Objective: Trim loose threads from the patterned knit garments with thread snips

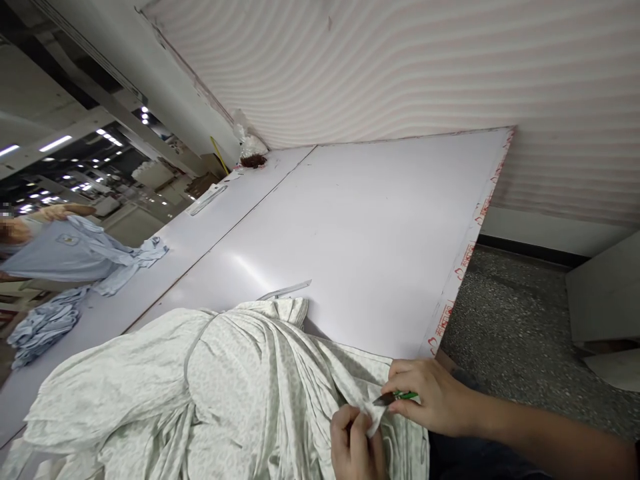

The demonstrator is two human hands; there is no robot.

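A pale garment with a faint grey-green pattern and a grey seam line lies bunched across the near side of the table. My left hand is closed on a fold of this cloth near the garment's right end, its fingertips pinching a small whitish piece. In my right hand is a pair of small thread snips with green on the handle. Their dark blades point left and meet the whitish piece just beside my left fingertips. Whether the blades touch cloth or a thread is too small to tell.
A white tabletop stretches ahead, its right edge bearing red-printed tape. A grey strip lies beyond the garment. At left, a person holds a light blue garment near a blue pile. A striped sheet covers the wall.
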